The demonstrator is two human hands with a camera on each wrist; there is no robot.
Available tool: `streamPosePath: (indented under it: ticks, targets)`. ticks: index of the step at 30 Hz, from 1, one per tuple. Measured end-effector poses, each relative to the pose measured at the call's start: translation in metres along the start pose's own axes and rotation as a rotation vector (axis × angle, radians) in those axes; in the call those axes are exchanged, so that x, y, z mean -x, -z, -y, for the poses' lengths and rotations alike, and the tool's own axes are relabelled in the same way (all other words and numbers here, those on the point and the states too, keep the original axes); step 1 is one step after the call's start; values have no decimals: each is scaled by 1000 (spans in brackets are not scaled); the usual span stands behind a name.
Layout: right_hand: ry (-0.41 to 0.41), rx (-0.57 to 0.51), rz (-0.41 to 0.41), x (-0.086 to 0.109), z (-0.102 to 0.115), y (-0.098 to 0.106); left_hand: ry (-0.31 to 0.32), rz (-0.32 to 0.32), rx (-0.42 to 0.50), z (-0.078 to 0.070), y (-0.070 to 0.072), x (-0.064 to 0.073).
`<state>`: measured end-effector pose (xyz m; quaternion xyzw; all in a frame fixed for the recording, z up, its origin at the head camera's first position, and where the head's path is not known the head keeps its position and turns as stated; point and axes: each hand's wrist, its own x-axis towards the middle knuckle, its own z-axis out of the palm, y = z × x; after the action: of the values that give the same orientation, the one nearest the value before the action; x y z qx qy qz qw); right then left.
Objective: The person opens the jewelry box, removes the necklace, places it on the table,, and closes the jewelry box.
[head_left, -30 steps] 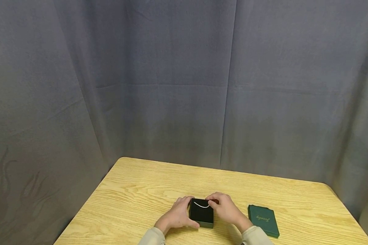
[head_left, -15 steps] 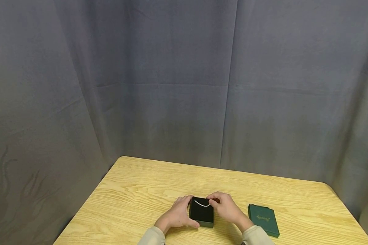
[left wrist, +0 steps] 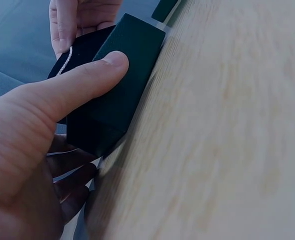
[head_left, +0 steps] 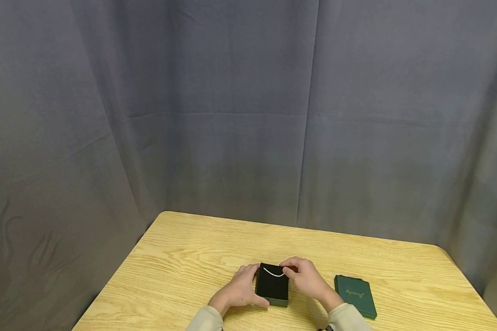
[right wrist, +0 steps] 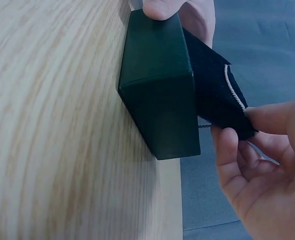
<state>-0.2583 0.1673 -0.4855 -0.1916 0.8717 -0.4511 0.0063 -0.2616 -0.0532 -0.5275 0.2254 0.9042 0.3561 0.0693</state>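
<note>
A small dark green jewelry box (head_left: 278, 303) sits lidless on the table, in front of me. My left hand (head_left: 241, 288) grips it from the left; in the left wrist view its thumb (left wrist: 116, 60) lies against the box's near wall. A black padded insert (right wrist: 212, 85) slants up out of the box, its far edge raised. Across that insert runs a thin silver chain (right wrist: 232, 90). My right hand (head_left: 308, 279) pinches the insert's far right corner between thumb and fingers, right at the end of the visible chain. A bit of dark chain (right wrist: 204, 126) shows beneath the insert.
The green box lid (head_left: 358, 298), with gold lettering, lies flat to the right of my right hand. The wood-grain table (head_left: 190, 243) reaches back to a grey curtain (head_left: 240, 138) that hangs behind it and along the left.
The insert's far edge has risen slightly, and my right hand has moved up a little with it. My left hand stays on the box.
</note>
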Motion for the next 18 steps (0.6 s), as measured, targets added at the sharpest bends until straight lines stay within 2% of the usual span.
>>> streamPosePath:
  ticks: [9, 18]
  targets:
    - [-5, -16, -15, -1, -2, 3, 5, 32, 11, -1, 0, 1]
    - [-7, -39, -22, 0, 0, 6, -15, 18, 10, -1, 2, 2]
